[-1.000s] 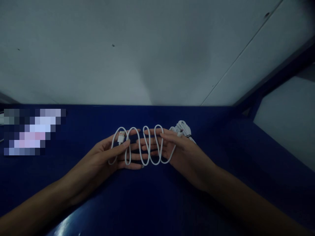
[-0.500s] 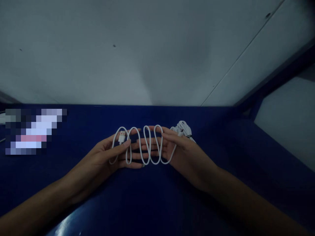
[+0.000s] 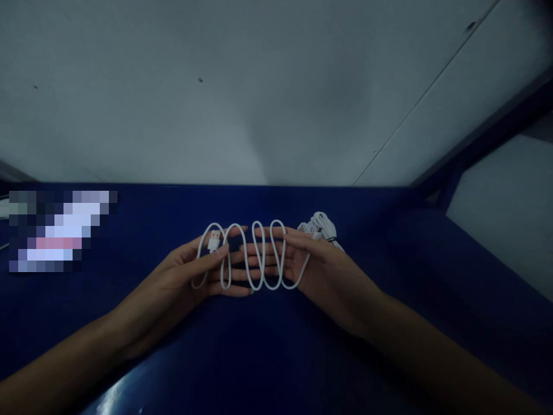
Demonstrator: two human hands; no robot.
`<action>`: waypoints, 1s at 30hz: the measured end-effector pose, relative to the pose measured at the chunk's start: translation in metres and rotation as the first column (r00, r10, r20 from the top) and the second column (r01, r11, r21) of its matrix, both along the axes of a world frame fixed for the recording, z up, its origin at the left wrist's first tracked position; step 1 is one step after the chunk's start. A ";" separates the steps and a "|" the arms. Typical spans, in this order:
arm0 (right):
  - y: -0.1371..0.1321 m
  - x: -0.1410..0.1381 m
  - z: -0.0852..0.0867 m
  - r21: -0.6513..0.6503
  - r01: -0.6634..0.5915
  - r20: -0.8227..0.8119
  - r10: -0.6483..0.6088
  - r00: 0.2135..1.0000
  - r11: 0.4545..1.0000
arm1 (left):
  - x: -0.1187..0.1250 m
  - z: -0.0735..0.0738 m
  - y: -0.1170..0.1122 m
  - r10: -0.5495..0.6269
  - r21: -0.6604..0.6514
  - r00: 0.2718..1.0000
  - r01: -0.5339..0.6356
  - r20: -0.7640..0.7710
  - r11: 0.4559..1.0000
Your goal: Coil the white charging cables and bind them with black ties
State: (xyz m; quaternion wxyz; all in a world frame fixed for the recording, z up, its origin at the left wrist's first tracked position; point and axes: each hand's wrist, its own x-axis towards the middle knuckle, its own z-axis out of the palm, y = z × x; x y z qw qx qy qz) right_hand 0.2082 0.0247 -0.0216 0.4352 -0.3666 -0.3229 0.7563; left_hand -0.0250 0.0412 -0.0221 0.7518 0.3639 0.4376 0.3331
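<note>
A white USB cable point(image 3: 260, 259) lies in several zigzag loops across the fingers of both hands, above the blue table. My left hand point(image 3: 190, 268) grips the loops at the left, its thumb pressed over them beside the USB plug point(image 3: 213, 240). From the other side, my right hand point(image 3: 322, 265) holds the right end of the loops between thumb and fingers. The small connector point(image 3: 318, 234) of the cable shows above the right thumb. The fingertips of the two hands meet or overlap behind the loops.
Behind my right hand a tied bundle of white cable point(image 3: 324, 226) rests on the blue table point(image 3: 276, 357). A pixelated bright flat object point(image 3: 64, 230) is at the left. A grey-white panel point(image 3: 216, 115) rises along the back edge, and a dark blue frame point(image 3: 449, 178) stands at the right.
The fingers of my right hand have shifted very slightly behind the loops. Otherwise the cable and both hands stay in place.
</note>
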 end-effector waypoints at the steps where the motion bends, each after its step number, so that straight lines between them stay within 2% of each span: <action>1: 0.000 0.000 0.001 -0.002 -0.001 0.001 0.001 1.000 1.000 | 0.000 -0.001 0.000 0.001 0.000 1.000 -0.001 -0.002 1.000; 30: 0.000 0.000 0.002 -0.001 -0.011 0.045 0.011 0.999 1.000 | -0.004 -0.007 0.002 -0.020 0.027 0.999 0.019 0.033 0.999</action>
